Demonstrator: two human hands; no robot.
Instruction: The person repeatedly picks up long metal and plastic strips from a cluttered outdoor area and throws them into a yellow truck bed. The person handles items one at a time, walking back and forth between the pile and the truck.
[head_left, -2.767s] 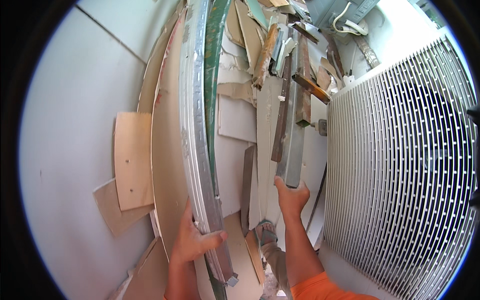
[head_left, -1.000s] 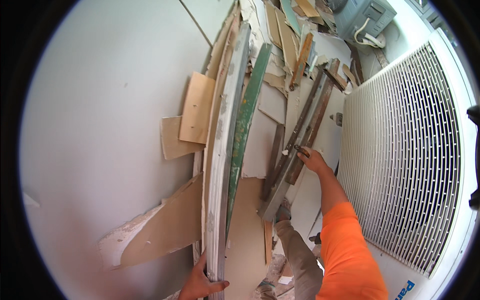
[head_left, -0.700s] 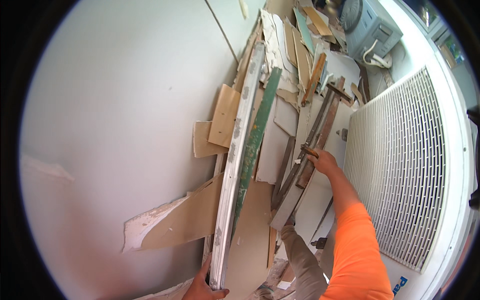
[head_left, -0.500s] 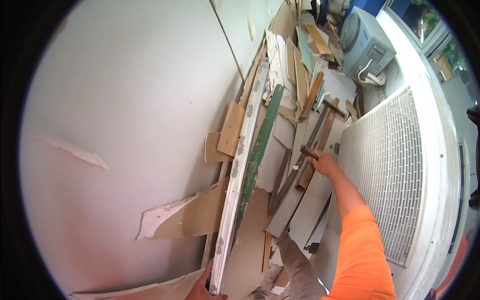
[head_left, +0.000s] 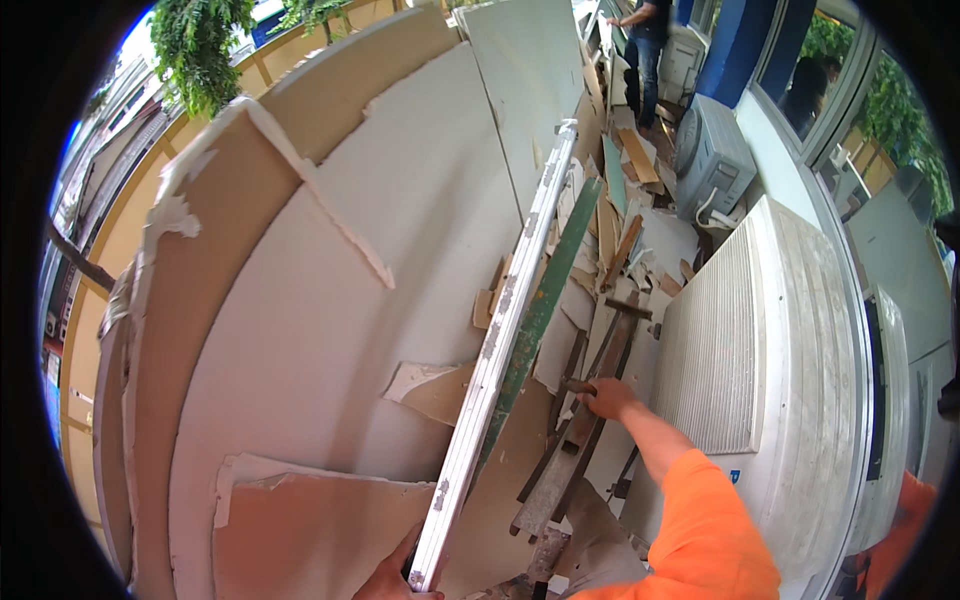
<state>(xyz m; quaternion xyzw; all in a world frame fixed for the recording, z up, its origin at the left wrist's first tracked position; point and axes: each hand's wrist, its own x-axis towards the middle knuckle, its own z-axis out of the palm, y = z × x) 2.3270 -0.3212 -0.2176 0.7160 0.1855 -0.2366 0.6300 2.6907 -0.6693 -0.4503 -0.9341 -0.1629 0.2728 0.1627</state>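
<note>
My left hand (head_left: 395, 578) grips the near end of a long white metal profile (head_left: 500, 340), at the bottom edge of the view. The profile runs up and away, leaning on large broken plasterboard sheets (head_left: 330, 330), with a green board (head_left: 540, 310) right beside it. My right hand (head_left: 608, 397), in an orange sleeve, is closed on a long dark wooden plank (head_left: 580, 440) that lies tilted among the rubble. The plank's near end rests low in the pile.
A big white air-conditioner unit (head_left: 770, 360) with a ribbed grille stands close on the right. Broken boards and wood scraps (head_left: 630, 190) fill the strip between it and the sheets. Another white unit (head_left: 710, 160) and a standing person (head_left: 650, 40) are farther back.
The view has tilted up and pulled back, so the tops of the plasterboard sheets and the far area now show. Both hands keep their grips; the right hand has stayed on the plank.
</note>
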